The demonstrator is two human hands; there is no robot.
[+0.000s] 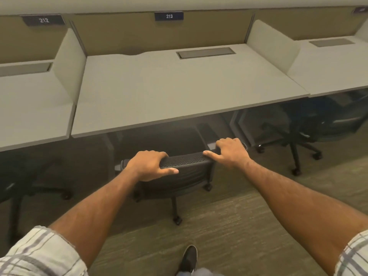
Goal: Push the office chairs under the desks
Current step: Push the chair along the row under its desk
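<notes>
A black mesh office chair (186, 160) stands in front of the middle desk (169, 90), the one labelled 213. Its seat lies mostly beneath the desk top, and its backrest top rail sits just outside the desk's front edge. My left hand (150, 165) grips the left part of the rail, fingers over the top and thumb on the near side. My right hand (232, 152) holds the right end of the rail the same way. The chair's wheeled base (176, 212) shows on the carpet below.
Another black chair (296, 140) sits under the right desk (328, 72), its base poking out. A third dark chair (18, 176) stands at the left desk (29, 108). White dividers separate the desks. My shoe (189, 257) rests on the striped carpet.
</notes>
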